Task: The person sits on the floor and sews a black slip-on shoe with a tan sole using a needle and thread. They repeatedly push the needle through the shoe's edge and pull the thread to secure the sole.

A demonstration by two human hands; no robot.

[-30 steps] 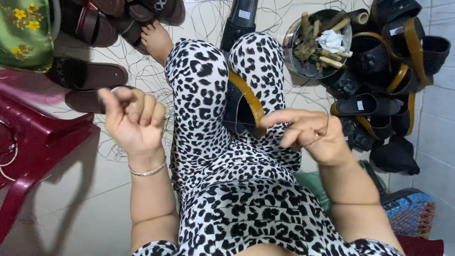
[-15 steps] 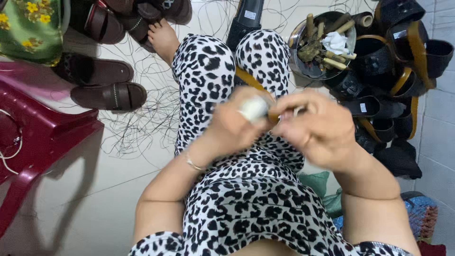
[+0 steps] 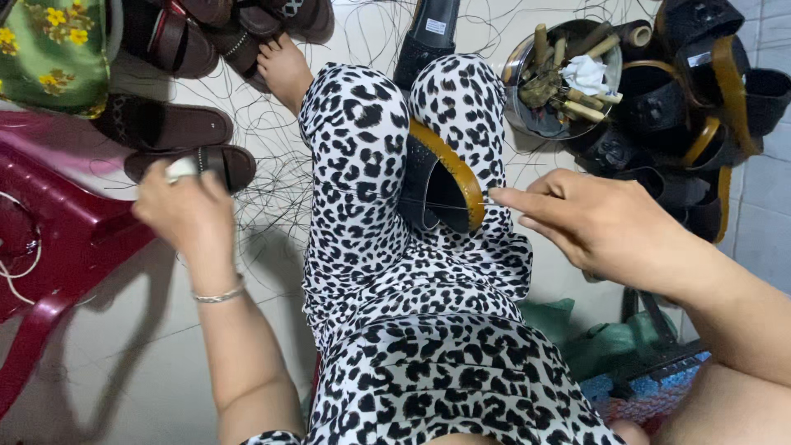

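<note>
Two hands working, my left hand clenching a small white object out over two brown sandals, my right hand pinching a thread beside one black sandal wedged between my knees, one metal bowl of sticks sitting near.

Black sandal with tan edge wedged upright between the knees of leopard-print trousers. Right hand just beside the sandal's edge, fingertips pinched at it; thin thread runs across the sandal to them. Left hand out to the left, closed on a small white object, above a brown sandal on the floor. Silver bracelet on left wrist. Metal bowl of tools top right, beside a pile of black sandals. Red plastic stool far left.
</note>
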